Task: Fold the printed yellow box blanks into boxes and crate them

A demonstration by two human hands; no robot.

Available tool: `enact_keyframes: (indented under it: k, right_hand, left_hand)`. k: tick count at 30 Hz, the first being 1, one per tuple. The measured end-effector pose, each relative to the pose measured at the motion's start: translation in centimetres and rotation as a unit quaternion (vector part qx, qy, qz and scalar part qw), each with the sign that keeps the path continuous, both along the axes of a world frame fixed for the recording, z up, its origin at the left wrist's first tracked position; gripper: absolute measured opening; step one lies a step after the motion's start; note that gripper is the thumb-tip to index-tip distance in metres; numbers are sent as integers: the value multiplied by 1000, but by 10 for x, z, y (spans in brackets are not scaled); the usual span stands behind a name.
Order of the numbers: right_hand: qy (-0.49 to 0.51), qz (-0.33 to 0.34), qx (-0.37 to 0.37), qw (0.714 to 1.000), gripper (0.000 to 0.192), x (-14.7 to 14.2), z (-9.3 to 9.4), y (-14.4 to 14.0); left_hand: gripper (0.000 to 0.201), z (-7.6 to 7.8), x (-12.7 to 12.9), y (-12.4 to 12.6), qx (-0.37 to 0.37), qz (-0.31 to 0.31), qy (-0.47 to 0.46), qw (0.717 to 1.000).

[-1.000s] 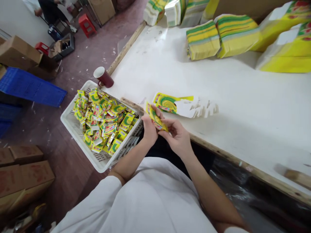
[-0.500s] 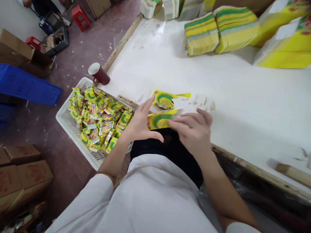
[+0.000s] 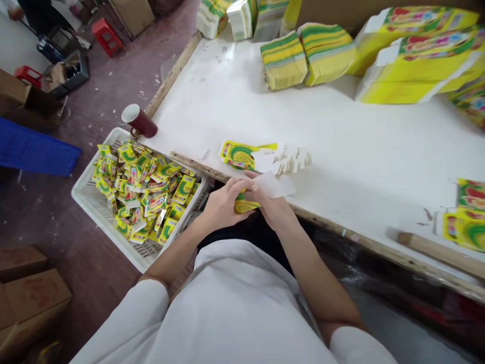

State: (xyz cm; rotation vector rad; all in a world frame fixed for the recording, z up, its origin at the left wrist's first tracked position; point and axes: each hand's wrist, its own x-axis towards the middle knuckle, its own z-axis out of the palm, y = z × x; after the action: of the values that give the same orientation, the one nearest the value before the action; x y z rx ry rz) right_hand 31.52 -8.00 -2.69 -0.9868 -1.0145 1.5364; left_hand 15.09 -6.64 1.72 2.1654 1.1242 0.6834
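Left hand [image 3: 222,205]: fingers wrapped around the small yellow-green carton [image 3: 245,204], gripping its left side.
Right hand [image 3: 273,205]: fingers pinched on the carton's right end, where a white flap [image 3: 273,185] sticks up.
Carton: between both hands, at the near edge of the counter [image 3: 341,146].
Beyond the fingers: flat carton blanks [image 3: 261,156] fanned out on the counter.
Left of the fingers: white crate [image 3: 113,227] full of folded cartons, a dark red mug [image 3: 138,120] past it.
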Motion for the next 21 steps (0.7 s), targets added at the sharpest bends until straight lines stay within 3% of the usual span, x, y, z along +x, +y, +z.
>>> enact_keyframes:
  k: [2,4,7,9,10,12,14,16,19,21]
  right_hand:
    - [-15,-24,29,999,69,-2,5,-2]
    - [-73,-4,114,991,77,-3,11,-6]
    - [-228,23,250,941,68,-2,17,-13]
    - [-306,8,287,908,54,0,17,-14]
    - [-323,-12,290,901,47,0,17,-14]
    - [-318,-80,272,904,37,3,14,-9]
    - [-288,-174,238,911,32,6,11,-3]
    - [-270,-224,223,909,33,10,9,3]
    - [-314,-148,266,899,42,16,7,6]
    - [-366,-89,289,880,42,20,7,6]
  left_hand:
    - [61,-1,-2,1,2,-4,5,1000]
    - [64,-2,-5,3,-26,-10,2,1000]
    - [76,-4,-7,8,-77,-20,-32,996]
    - [84,-6,-6,11,-77,-16,-62,995]
    - [87,-8,-5,12,-58,6,-74,996]
    - [91,-10,-2,15,-18,109,-96,989]
    - [89,-11,0,17,-46,217,-140,965]
    - [78,-10,0,20,-169,262,-231,922]
    - [58,-7,-3,25,-322,266,-354,837]
    - [53,-5,-7,27,-350,272,-379,813]
